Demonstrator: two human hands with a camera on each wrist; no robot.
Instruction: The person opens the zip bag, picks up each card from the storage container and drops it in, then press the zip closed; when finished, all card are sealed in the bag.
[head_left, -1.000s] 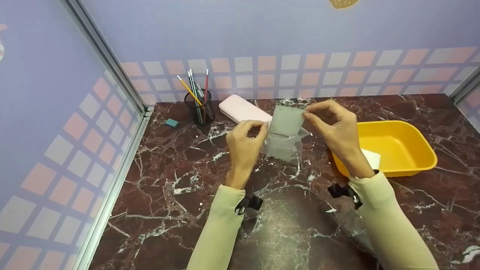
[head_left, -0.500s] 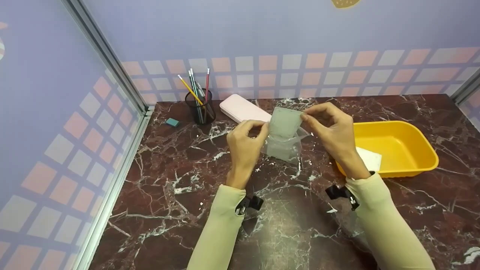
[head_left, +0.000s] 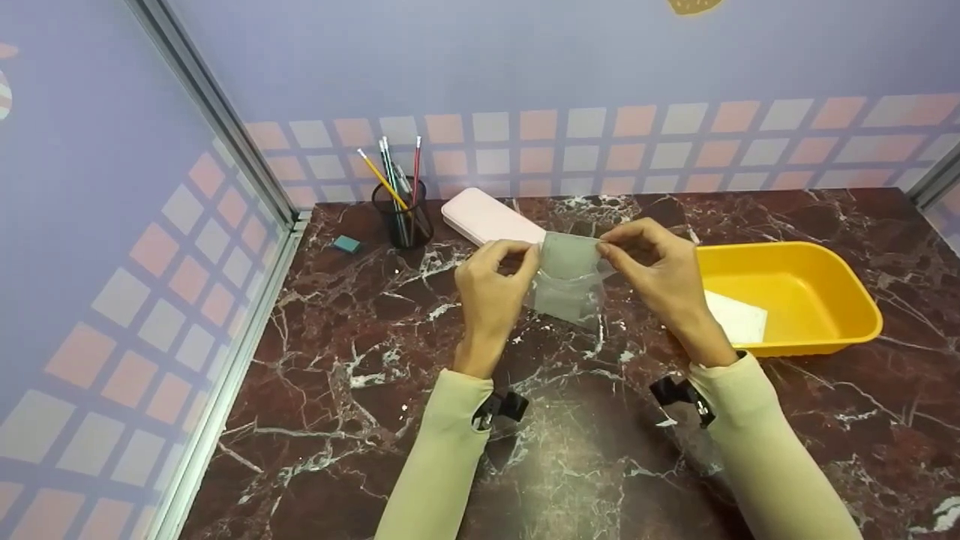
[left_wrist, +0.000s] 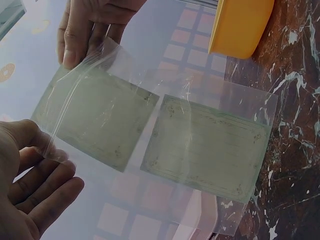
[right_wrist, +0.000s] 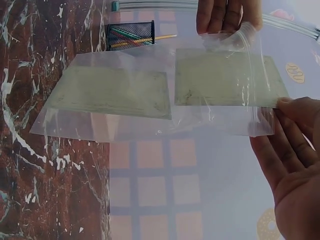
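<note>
Now the upper card [head_left: 574, 256] has sunk deeper into the clear bag [left_wrist: 220, 96], toward the other card [left_wrist: 207, 150], so it seems mostly inside; the right hand [head_left: 660, 281], lowered with it, pinches its corner; the left hand [head_left: 491, 289] pinches the bag's edge over the surface [head_left: 337, 420].

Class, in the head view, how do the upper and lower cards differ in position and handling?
The upper card reaches past the zip strip of the clear bag, while the lower card lies wholly inside it. The right hand pinches the upper card; no hand touches the lower card. Both are pale, rectangular and bordered.
</note>
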